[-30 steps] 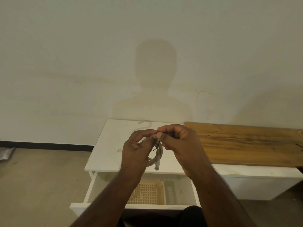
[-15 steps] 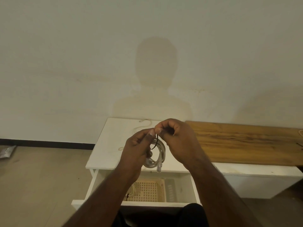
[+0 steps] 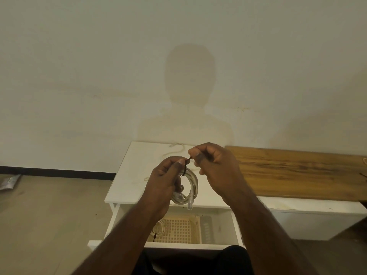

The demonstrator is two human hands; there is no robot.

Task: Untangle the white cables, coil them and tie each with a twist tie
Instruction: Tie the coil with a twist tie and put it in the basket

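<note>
White cable coil (image 3: 188, 190) half-hidden behind left hand (image 3: 165, 181); both hands' fingers pinch dark twist tie (image 3: 185, 165).

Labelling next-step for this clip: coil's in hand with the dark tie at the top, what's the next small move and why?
Probably twist the tie ends together. The left hand holds the coiled white cable above the white table, and the dark twist tie loops round the coil's top. The right hand pinches the tie's end beside the left thumb, and no finished twist shows yet.

Bare forearms, no sleeves; dark garment (image 3: 198, 261) at the lap.
</note>
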